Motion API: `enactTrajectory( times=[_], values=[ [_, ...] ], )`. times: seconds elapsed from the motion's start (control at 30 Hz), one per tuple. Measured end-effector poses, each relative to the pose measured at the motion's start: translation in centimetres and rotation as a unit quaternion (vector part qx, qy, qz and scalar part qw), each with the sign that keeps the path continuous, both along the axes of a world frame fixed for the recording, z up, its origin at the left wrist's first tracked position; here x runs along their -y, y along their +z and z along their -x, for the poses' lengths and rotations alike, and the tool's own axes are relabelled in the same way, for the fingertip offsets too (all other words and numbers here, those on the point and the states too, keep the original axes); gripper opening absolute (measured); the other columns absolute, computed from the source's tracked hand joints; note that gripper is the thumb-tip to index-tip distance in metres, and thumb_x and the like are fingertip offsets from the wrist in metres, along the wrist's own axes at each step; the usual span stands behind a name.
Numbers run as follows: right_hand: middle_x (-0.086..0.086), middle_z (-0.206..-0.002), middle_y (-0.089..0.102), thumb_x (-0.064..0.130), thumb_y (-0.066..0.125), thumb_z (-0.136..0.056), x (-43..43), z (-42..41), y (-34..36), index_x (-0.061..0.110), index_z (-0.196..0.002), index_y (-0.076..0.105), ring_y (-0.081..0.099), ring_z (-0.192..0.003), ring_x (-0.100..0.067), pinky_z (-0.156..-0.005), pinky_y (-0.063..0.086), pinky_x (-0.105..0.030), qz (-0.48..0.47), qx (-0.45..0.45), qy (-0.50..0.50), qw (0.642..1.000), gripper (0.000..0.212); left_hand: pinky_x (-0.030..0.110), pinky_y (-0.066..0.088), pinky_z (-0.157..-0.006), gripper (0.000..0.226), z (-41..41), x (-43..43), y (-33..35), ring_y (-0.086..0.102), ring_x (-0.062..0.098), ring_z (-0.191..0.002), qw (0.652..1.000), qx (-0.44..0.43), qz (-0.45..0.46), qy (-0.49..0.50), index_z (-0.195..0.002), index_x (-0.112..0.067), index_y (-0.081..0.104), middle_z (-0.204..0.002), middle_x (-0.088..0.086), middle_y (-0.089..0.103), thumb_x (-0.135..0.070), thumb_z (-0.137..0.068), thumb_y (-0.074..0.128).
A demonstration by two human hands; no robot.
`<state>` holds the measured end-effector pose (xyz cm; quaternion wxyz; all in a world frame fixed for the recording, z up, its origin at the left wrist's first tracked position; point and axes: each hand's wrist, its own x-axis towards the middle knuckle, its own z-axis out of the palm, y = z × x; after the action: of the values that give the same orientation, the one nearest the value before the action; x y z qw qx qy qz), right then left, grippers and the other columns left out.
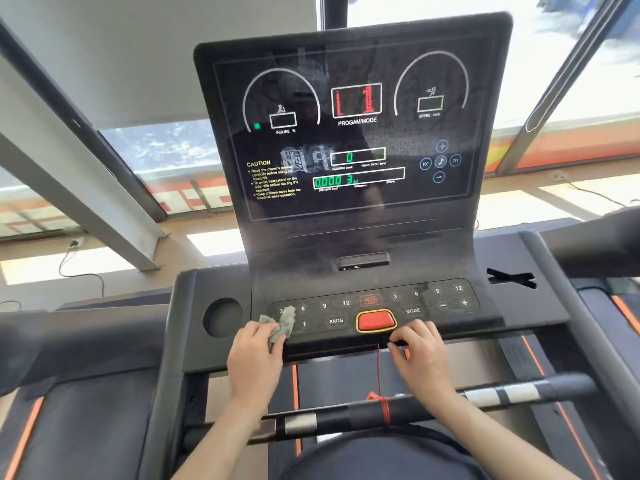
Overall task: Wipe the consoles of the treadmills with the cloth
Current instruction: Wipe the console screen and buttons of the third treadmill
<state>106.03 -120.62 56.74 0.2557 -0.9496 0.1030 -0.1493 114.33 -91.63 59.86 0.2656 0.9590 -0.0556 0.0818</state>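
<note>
- Nearest the lens: a dark-clothed lap, cut off by the bottom edge. Just beyond it is the black horizontal handlebar with silver sensor bands (346,412). A thin red cord (379,368) is knotted round it and runs up to the front lip of the dark grey plastic treadmill console (363,237).
- Far left of the deck: a round black cup recess (221,317), just beside the cloth. I cannot tell how dusty it is.
- Left hand (254,355): fingers bunched round the crumpled grey-green cloth (281,328). The cloth lies on the left end of the black keypad strip (346,303), over the "3" key.
- Method (judgement): flatten the cloth for broader contact. Sweep rightward along the strip in overlapping passes, with pressure light enough not to trigger keys, since the readouts are lit.
- Red oblong stop button with yellow surround (375,321): work round its rim, where grime would collect.
- Right hand (420,355): fingers hooked over the console's front lip, just right of the cord, likely as a brace. I cannot tell whether they also pinch the cord's clip.
- Upright glossy black display panel (360,209): streaks and haze show, so it probably needs wiping too. Reflections hide some of the surface.
- Neighbouring treadmills are cut off at both edges and their consoles are out of view.
</note>
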Motion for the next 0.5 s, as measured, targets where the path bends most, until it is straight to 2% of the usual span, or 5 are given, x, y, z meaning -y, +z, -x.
enactTrajectory(
  times=[0.2, 0.4, 0.5],
  values=[
    [0.01, -0.082, 0.055, 0.006, 0.088, -0.068, 0.6, -0.1, 0.3, 0.019, -0.078, 0.064, 0.043, -0.081, -0.012, -0.073, 0.037, -0.021, -0.001, -0.005, 0.032, 0.999, 0.028, 0.033, 0.055, -0.069, 0.028, 2.0, 5.0, -0.3, 0.06, 0.017, -0.081, 0.992, -0.012, 0.025, -0.122, -0.097, -0.019, 0.077, -0.089, -0.009, 0.063, -0.016, -0.072, 0.089],
    [0.014, -0.082, 0.053, 0.011, 0.087, -0.07, 1.1, -0.5, 0.2, 0.022, -0.077, 0.064, 0.044, -0.082, -0.01, -0.072, 0.038, -0.021, -0.001, -0.021, 0.035, 0.999, 0.027, 0.033, 0.053, -0.067, 0.025, 1.2, 1.9, -0.6, 0.061, 0.019, -0.081, 0.997, -0.012, 0.016, -0.077, -0.094, -0.019, 0.075, -0.089, -0.008, 0.062, -0.015, -0.073, 0.088],
    [0.016, -0.082, 0.052, 0.009, 0.087, -0.069, 0.7, -0.4, 0.2, 0.022, -0.078, 0.065, 0.042, -0.081, -0.009, -0.073, 0.036, -0.019, -0.007, -0.015, 0.024, 1.0, 0.027, 0.032, 0.051, -0.068, 0.021, 1.7, 2.1, -0.1, 0.062, 0.017, -0.077, 0.996, -0.044, 0.022, -0.072, -0.091, -0.022, 0.073, -0.087, -0.01, 0.061, -0.018, -0.075, 0.086]
  ],
)
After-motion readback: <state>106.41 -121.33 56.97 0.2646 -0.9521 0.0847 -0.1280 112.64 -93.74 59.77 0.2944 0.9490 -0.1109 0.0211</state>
